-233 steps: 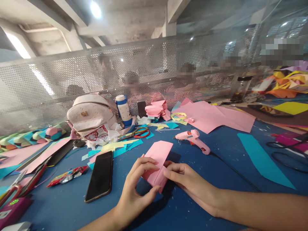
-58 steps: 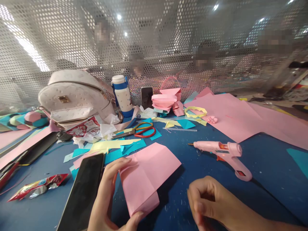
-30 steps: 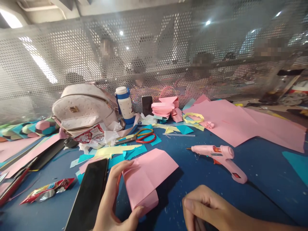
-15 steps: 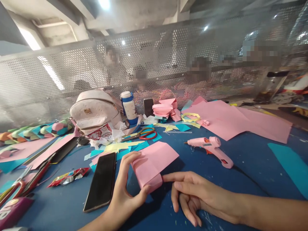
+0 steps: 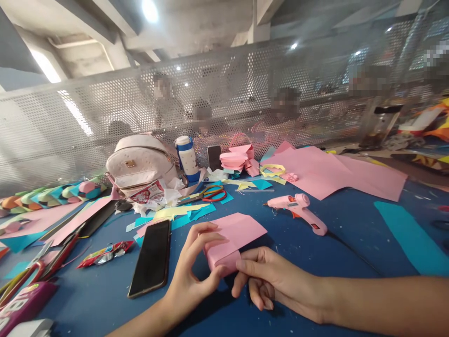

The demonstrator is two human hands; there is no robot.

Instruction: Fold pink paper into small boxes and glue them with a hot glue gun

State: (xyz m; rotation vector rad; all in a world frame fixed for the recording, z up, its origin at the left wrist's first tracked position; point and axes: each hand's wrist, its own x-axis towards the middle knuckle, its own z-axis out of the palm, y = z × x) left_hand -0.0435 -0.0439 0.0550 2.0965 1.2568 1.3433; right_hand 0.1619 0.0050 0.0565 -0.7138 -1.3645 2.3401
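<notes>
A folded piece of pink paper (image 5: 242, 230), shaped like a small box with a flap spreading away to the right, is held just above the blue table. My left hand (image 5: 189, 274) grips its left side, fingers over the top and thumb at the near face. With thumb and index finger, my right hand (image 5: 280, 281) pinches the near right edge; its other fingers curl loosely below. Left of my left hand lies a black phone (image 5: 150, 257). A pink glue gun (image 5: 300, 210) rests beyond my right hand, its cord trailing toward my forearm.
Scissors (image 5: 210, 194), paper scraps, a white backpack (image 5: 140, 161) and a bottle (image 5: 187, 159) stand farther back before a perforated metal screen (image 5: 228, 84). Large pink sheets (image 5: 315, 171) lie at the back right, a blue sheet (image 5: 407, 234) at right. Red-handled tools (image 5: 63, 250) lie left.
My right thumb has come down against the index finger, pinching the paper's edge where only the index fingertip touched before. The view has shifted slightly.
</notes>
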